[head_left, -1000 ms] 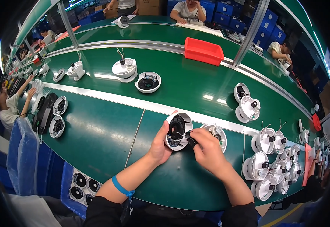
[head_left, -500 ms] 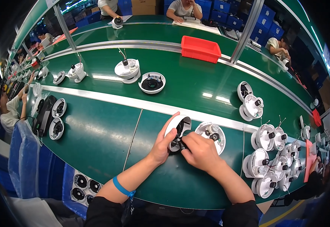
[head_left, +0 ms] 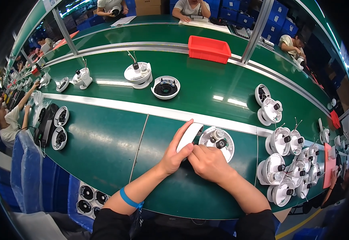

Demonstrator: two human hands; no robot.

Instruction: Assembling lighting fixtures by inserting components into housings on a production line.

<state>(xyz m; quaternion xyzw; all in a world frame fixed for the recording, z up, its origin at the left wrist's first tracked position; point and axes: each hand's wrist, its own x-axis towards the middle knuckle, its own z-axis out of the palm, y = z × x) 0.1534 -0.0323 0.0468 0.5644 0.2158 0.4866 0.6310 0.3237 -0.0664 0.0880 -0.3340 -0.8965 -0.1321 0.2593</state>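
My left hand is wrapped round a white camera housing cover, held tilted on edge above the green bench, its inner side turned to the right. My right hand is closed, its curled fingers pressed in at the cover's lower right edge. What those fingertips grip is hidden. Just beyond my right knuckles lies an open white camera housing with a black lens part and a pale round part inside.
Several open camera housings crowd the bench at right. Others, including a black-lined cover, sit on the green conveyor. A red bin stands beyond. Two covers lie at left; a blue crate is below. Co-workers sit around.
The cover has turned, so its black inside is now mostly hidden. My right hand has come in closer to my left. Housings on the conveyor have shifted right.
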